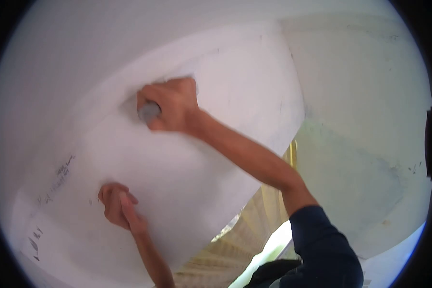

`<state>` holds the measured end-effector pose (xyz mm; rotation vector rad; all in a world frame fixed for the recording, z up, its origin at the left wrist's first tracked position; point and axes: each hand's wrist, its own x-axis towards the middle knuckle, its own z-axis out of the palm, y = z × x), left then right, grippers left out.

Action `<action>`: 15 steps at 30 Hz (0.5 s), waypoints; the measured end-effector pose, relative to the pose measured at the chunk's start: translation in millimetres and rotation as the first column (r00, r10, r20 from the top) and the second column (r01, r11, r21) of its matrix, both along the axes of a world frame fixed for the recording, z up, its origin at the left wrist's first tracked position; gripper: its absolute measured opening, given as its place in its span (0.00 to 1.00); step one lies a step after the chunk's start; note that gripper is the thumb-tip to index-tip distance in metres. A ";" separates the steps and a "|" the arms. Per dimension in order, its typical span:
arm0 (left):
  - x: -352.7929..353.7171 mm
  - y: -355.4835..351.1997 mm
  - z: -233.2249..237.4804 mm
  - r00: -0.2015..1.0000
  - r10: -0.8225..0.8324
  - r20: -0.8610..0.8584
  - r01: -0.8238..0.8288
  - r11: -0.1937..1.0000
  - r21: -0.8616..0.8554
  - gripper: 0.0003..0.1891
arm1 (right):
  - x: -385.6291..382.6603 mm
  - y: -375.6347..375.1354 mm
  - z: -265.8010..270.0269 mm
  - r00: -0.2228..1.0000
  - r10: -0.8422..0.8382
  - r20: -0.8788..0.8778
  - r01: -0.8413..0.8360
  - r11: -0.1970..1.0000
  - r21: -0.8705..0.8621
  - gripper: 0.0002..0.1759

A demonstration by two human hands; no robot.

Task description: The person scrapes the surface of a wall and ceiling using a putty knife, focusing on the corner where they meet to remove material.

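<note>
My right hand (174, 103) is wrapped round a thick handle with a rounded grey end (150, 112), held up against the white wall (216, 139). My fist hides the rest of this tool, so its kind does not show. Lower and to the left, my left hand (118, 207) is closed, fingers curled and thumb laid over them, close to the same wall. Whatever may be inside those fingers is hidden. Dark scribbled marks (62, 173) run along the wall to the left of my left hand.
A paler wall (355, 134) meets the white one at a corner on the right. Below the white wall's slanted lower edge, tan step-like bands (235, 240) show. A dark object (431, 144) stands at the far right edge.
</note>
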<state>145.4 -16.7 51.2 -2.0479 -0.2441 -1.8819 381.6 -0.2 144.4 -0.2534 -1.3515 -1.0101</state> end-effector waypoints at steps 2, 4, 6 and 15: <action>-2.1 5.6 -3.0 1.000 -0.016 -0.014 0.015 1.000 -0.010 0.15 | -23.0 -41.6 0.2 0.959 0.262 0.105 -0.273 0.957 0.098 0.09; 0.2 18.8 -10.3 0.990 -0.109 0.090 0.110 0.994 -0.006 0.15 | -46.1 -80.6 -2.1 0.961 0.248 0.124 -0.264 0.955 0.137 0.10; -6.7 26.2 -22.7 0.978 -0.134 0.158 0.140 0.990 -0.023 0.15 | -59.5 -74.7 -6.0 0.970 0.204 0.135 -0.225 0.960 0.166 0.10; 4.4 0.6 -4.7 1.000 0.024 0.020 -0.024 1.000 -0.006 0.16 | -49.6 -8.7 -2.2 0.986 0.136 0.100 -0.141 0.989 0.040 0.11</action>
